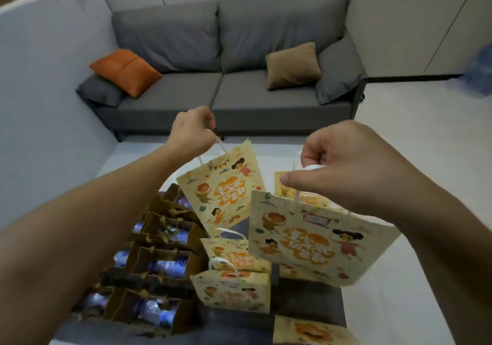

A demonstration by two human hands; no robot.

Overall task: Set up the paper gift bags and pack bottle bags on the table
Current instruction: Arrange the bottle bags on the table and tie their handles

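Left hand is gripping the white handle of a printed gift bag, fingers curled tight; the bag is hanging tilted just below the fist. Right hand is holding a second gift bag by its handle, fingers curled, thumb extended; this bag is hanging below the knuckles. Both are hanging above the dark table, over standing gift bags beside brown bottle bags.

A cream paper gift bag printed with cartoon children and an orange badge hangs tilted by its white cord below the left hand. A matching bag dangles under the right hand. Below them, more gift bags stand beside open brown bottle bags holding bottles
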